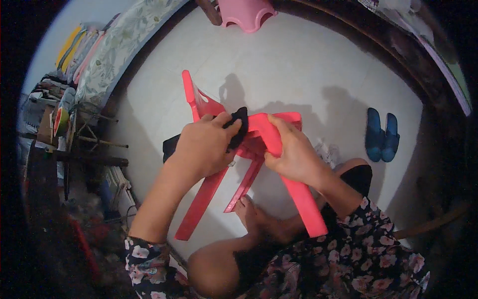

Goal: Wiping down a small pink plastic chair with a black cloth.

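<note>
A small red plastic chair [303, 207] is tipped over in front of me, its legs pointing toward my body and its backrest at the far left. My left hand [206, 144] is closed on a black cloth [241, 117], pressing it against the chair near the seat. Part of the cloth hangs out to the left behind my wrist. My right hand [294, 152] grips the chair at the top of one leg, with the thumb on the near side. The underside of the seat is partly hidden by my hands.
A pair of dark blue slippers [382, 134] lies on the pale tiled floor [164, 99] at the right. A pink plastic stool [246, 15] stands at the far side. Along the left are a metal-legged stand [94, 127], papers [118, 187] and folded cloths [82, 52].
</note>
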`<act>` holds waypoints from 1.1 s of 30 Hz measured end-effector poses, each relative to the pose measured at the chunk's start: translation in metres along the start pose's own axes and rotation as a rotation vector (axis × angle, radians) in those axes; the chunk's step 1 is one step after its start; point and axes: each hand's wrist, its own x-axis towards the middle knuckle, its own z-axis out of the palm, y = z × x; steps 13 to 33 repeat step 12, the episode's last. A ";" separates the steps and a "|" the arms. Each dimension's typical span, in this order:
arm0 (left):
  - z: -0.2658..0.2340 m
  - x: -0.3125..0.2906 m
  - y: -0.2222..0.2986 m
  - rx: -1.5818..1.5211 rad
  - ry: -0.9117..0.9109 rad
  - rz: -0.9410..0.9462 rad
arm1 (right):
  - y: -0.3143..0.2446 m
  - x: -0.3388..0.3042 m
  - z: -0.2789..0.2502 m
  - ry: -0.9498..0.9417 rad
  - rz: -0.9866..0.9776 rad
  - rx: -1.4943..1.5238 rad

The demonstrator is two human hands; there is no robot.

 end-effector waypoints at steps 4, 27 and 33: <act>-0.001 0.023 0.021 0.015 0.085 0.151 | 0.000 0.004 -0.001 -0.032 0.028 0.036; -0.003 -0.002 -0.007 0.040 -0.075 -0.018 | 0.002 0.004 0.000 -0.088 0.081 0.036; -0.003 -0.002 -0.007 0.040 -0.075 -0.018 | 0.002 0.004 0.000 -0.088 0.081 0.036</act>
